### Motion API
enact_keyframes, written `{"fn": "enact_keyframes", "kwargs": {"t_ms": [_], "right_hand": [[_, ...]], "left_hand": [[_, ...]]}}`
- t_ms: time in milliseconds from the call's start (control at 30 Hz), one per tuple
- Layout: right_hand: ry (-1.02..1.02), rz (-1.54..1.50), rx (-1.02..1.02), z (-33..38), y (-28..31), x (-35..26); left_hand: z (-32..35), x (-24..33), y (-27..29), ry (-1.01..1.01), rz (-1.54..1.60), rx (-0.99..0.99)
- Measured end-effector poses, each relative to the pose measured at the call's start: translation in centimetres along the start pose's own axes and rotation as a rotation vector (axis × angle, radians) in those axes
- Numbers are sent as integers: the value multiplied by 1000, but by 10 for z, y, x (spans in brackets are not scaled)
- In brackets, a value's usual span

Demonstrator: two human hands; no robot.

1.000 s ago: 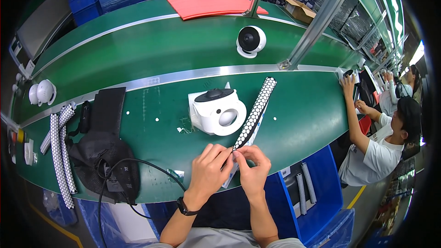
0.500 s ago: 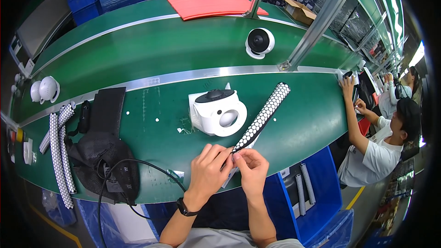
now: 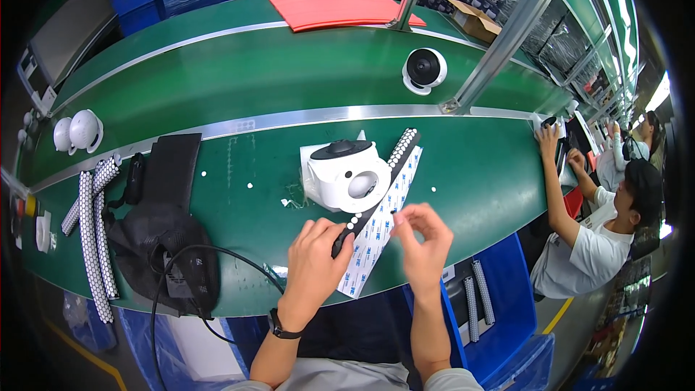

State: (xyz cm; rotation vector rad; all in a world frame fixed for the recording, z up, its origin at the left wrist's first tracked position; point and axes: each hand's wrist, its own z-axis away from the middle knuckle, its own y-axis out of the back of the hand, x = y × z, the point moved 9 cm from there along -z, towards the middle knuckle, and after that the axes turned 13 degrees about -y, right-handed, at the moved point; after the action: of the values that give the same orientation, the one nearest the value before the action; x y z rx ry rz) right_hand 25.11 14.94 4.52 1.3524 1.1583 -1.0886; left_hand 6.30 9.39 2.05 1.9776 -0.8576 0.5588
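Note:
My left hand [image 3: 315,264] is closed round the near end of a black rolled sheet covered with white round dots [image 3: 403,146]. This roll slants away to the right, past the white device with a black oval cap and a ring-shaped part [image 3: 333,179]. Beside the roll lies a flat white strip with blue print [image 3: 376,239], its near end at the table edge. Over the strip's right side my right hand [image 3: 426,250] is raised, apart from the roll. Thumb and forefinger pinch together, with a tiny dark speck at their tips too small to name.
At left lie several dotted rolls [image 3: 88,239], a black mesh bag [image 3: 163,257] with a cable, and a black panel [image 3: 172,174]. A round white camera [image 3: 423,71] stands on the back ledge near a metal post [image 3: 499,43]. A blue bin [image 3: 507,318] is at lower right; a co-worker [image 3: 594,235] sits beyond.
My right hand has left the roll and moved right. The roll has turned more of its black side up and shifted left, uncovering the white strip. My left hand keeps its hold.

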Motion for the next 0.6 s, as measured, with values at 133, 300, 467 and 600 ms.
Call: {"fn": "enact_keyframes", "kwargs": {"t_ms": [133, 300, 467, 600], "right_hand": [[143, 91, -10, -29, 2, -27], [176, 71, -104, -52, -12, -45], [151, 82, -213, -64, -31, -41], [111, 66, -214, -69, -32, -26]], "left_hand": [[-3, 1, 17, 17, -30, 15], [-22, 19, 65, 47, -46, 211], [-60, 36, 67, -81, -43, 273], [-82, 26, 43, -113, -35, 204]]}}
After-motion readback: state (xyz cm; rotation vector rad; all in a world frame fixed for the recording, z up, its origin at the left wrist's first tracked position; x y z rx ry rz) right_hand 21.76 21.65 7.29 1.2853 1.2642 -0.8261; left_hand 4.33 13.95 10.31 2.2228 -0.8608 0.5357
